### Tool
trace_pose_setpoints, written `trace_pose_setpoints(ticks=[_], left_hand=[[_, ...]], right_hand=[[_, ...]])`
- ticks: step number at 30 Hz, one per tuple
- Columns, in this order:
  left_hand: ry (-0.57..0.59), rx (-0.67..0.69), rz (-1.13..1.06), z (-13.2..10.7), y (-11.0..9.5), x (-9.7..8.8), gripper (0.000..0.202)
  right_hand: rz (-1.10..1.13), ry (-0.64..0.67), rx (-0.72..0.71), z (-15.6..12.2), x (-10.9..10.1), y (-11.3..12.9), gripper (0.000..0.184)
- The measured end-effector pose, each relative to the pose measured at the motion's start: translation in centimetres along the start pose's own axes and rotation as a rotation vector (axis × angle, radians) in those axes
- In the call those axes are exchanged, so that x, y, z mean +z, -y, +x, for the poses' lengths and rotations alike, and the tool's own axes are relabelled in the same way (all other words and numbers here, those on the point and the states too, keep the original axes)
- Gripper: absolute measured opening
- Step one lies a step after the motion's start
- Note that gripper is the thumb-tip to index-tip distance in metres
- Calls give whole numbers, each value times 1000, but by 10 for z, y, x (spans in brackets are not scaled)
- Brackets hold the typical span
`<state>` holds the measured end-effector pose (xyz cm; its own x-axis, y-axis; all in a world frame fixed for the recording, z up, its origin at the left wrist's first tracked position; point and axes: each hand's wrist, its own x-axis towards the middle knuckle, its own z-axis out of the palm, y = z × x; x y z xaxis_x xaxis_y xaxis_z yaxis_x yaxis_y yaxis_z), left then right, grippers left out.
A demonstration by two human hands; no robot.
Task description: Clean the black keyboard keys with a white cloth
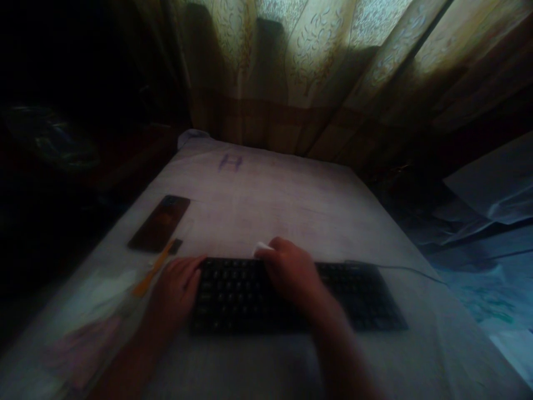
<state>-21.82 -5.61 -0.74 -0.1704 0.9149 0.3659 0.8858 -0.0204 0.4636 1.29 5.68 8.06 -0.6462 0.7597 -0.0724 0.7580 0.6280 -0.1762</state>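
Observation:
A black keyboard (233, 297) lies flat across the near part of the cloth-covered table. My left hand (177, 283) is at its left end, fingers together and curled against the upper left corner, holding that edge. Over the middle of the keyboard, near the top row of keys, is my right hand (291, 269). Its fingers are closed on a small white piece (263, 248) that sticks out past the fingertips. Whether this is tissue or cloth cannot be made out. The right hand and wrist hide part of the keys.
Left of the keyboard lie a dark phone (160, 223), an orange-handled tool (152, 272) with a dark head, and a crumpled pink cloth (85, 347). A cable (410, 269) runs off to the right. Behind the table (275, 194) hangs a patterned curtain (308, 61).

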Motion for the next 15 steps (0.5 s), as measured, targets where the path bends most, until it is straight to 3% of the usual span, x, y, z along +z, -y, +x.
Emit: trace_pose_setpoints(ticks=[6,15], left_hand=[[10,-1,21,1,-2,-2,35],[0,7,38,1,-2,-1,37]], right_hand=[[-24,-7,-67,3,10,3,28],[-85,12,-117,0,8,10,26]])
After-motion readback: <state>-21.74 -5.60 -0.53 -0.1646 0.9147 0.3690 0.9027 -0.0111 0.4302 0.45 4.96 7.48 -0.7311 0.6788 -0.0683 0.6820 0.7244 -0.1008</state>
